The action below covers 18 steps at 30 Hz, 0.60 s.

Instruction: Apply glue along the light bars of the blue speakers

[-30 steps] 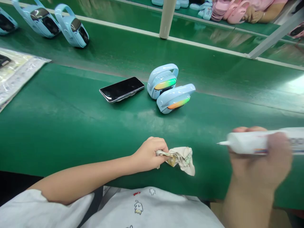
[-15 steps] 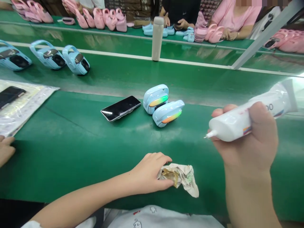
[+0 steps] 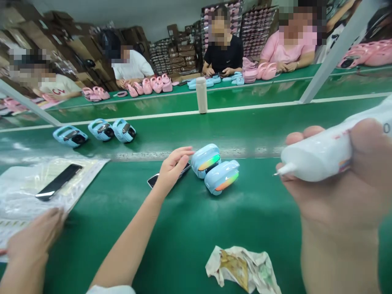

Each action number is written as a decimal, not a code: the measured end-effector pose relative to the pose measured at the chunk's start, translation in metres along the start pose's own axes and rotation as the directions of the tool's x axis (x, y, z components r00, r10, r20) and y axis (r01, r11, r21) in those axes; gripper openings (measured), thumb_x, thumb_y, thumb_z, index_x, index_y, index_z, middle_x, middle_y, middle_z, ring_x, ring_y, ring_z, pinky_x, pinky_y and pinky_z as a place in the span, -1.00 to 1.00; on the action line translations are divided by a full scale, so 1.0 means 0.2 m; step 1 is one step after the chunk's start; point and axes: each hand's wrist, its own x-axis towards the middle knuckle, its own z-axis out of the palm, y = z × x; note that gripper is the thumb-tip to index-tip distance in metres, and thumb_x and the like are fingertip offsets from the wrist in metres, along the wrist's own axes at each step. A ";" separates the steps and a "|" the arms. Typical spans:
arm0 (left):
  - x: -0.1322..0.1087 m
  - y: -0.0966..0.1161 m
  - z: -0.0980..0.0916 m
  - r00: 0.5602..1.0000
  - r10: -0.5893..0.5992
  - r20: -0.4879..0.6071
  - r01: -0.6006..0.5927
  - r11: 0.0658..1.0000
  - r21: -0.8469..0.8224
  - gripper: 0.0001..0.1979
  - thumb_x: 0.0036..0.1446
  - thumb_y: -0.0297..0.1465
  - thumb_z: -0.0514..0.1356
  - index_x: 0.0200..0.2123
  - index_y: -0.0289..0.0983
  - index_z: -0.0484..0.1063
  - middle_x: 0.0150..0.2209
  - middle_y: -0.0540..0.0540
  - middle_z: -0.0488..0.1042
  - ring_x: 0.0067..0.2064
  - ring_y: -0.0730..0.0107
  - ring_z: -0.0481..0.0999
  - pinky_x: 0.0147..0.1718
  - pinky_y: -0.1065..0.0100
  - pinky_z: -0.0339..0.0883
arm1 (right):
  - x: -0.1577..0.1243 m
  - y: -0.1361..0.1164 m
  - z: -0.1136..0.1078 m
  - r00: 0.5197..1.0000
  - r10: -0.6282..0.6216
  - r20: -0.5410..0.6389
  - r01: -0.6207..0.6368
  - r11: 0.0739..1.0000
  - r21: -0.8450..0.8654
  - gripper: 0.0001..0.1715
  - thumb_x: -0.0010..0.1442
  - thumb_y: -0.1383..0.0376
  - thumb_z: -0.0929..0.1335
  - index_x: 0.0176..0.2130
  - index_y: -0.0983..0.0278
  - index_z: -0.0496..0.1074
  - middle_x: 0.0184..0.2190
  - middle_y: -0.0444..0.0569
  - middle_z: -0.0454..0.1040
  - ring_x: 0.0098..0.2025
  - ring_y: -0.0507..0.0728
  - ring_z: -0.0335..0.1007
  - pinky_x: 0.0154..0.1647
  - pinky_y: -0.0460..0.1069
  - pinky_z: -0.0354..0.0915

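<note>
My left hand (image 3: 172, 168) stretches forward over the black phone (image 3: 154, 179), fingers apart, fingertips close to the nearer of two light-blue devices (image 3: 206, 159) with glowing rainbow strips. The second blue device (image 3: 222, 177) lies just right of the first. My right hand (image 3: 337, 179) is closed round a white glue tube (image 3: 318, 153), nozzle pointing left, held up close to the camera. A crumpled stained cloth (image 3: 241, 269) lies loose on the green belt (image 3: 190, 228) near me.
Another person's hand (image 3: 33, 237) rests at the lower left by a plastic sheet (image 3: 27, 192) carrying a black phone. Three blue devices (image 3: 101, 130) and a beige bottle (image 3: 201, 94) stand further back. People sit behind pink devices (image 3: 153, 85) at the far side.
My left hand let go of the cloth and reached forward to the phone and blue devices. The view tilted upward. The right hand with the tube rose closer to the camera.
</note>
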 end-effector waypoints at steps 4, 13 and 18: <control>0.10 -0.09 0.09 1.000 -0.005 0.030 0.004 0.999 0.045 -0.57 0.13 -0.12 0.12 -0.01 -0.24 0.39 0.14 -0.24 0.32 0.16 0.12 0.30 0.05 0.17 0.27 | 0.00 -0.01 -0.06 1.000 0.014 -0.024 -0.015 0.999 -0.037 -0.77 0.11 0.14 0.51 -0.43 0.19 0.47 -0.47 -0.18 0.40 -0.40 0.08 0.39 -0.59 -0.15 0.34; 0.03 -0.11 0.07 0.997 -0.075 -0.020 0.076 0.996 0.056 -0.52 0.17 -0.09 0.06 0.06 -0.22 0.31 0.21 -0.22 0.21 0.27 0.12 0.11 0.19 0.09 0.05 | 0.01 -0.01 -0.07 0.994 -0.032 0.106 0.040 0.997 -0.071 -0.54 0.42 0.35 0.19 -0.42 0.17 0.51 -0.41 -0.22 0.42 -0.40 0.05 0.35 -0.38 -0.10 0.36; 0.13 -0.20 0.01 0.946 -0.161 0.281 0.177 0.984 -0.031 -0.41 -0.04 -0.10 0.27 0.06 -0.17 0.36 0.11 -0.23 0.39 0.11 0.04 0.38 -0.01 0.16 0.35 | 0.02 0.02 -0.06 0.994 0.077 0.082 -0.078 0.997 0.007 -0.82 0.28 0.20 0.40 -0.37 0.15 0.51 -0.37 -0.20 0.42 -0.34 0.08 0.39 -0.47 -0.15 0.40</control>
